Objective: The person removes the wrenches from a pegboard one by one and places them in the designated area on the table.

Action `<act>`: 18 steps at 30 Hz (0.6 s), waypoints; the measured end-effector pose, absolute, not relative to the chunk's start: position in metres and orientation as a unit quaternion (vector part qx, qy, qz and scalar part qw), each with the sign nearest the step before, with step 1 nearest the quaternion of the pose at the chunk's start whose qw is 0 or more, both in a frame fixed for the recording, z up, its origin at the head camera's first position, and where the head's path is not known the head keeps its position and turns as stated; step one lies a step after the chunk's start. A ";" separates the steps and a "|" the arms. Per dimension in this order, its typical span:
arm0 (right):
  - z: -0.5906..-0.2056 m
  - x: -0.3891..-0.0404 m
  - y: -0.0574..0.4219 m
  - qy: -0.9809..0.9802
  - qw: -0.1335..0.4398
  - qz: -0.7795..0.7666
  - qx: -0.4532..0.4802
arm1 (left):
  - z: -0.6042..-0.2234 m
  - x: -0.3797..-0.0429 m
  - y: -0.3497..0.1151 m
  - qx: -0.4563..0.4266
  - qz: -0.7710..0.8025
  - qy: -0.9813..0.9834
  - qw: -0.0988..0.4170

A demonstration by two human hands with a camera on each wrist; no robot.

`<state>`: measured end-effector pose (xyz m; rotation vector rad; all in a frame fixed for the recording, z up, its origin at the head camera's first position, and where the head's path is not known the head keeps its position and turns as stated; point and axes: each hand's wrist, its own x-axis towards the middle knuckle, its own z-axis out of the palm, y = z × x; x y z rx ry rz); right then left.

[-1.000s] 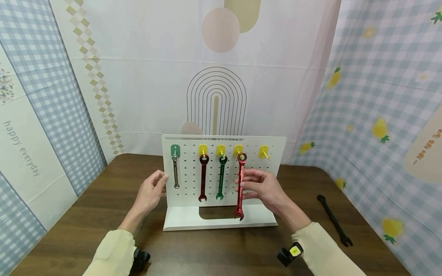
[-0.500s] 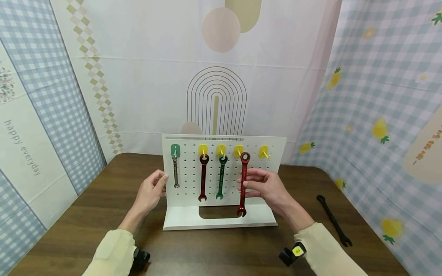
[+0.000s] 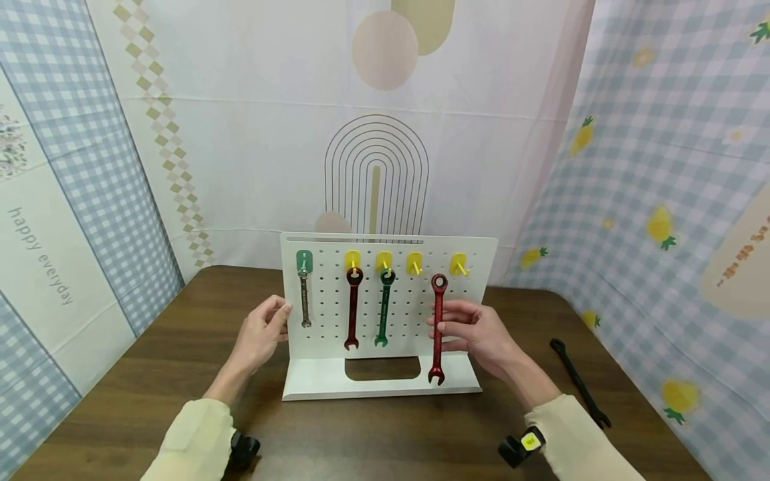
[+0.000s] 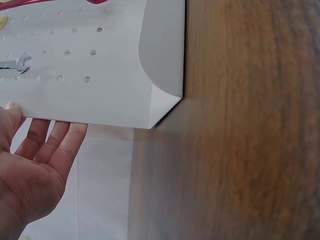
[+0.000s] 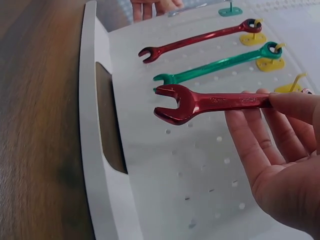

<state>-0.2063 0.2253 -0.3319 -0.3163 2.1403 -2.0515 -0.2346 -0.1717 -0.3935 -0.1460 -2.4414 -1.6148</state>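
Head view: at a dark wooden table, a person's right hand pinches a red wrench by its handle between thumb and fingers, holding it nearly upright, ring up, in front of the right part of a white pegboard. The left hand grips the board's left edge, thumb to the front and fingers behind. The wrench's ring sits lower than the inner yellow hook and the outer yellow hook, both bare, and appears between them. A silver wrench, a second red wrench and a green wrench hang alongside; a black wrench lies on the table, at the right. Good handling here, it seems, rests on a light, secure pinch near mid-handle, with the ring uncovered and square to the board. Matching the ring to a hook's height before any push inward would likely spare scraping, and the lower end should swing wide of the green wrench. A firm left grip ought to stop the board sliding or tipping.
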 end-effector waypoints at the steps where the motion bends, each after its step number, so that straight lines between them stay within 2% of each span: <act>1: -0.333 -0.206 0.227 0.715 0.083 -0.687 -0.103 | -0.393 -0.234 -0.172 -0.049 -0.547 -0.829 0.104; 18: -0.350 -0.206 0.254 0.728 0.105 -0.674 -0.070 | -0.392 -0.233 -0.172 -0.053 -0.546 -0.830 0.101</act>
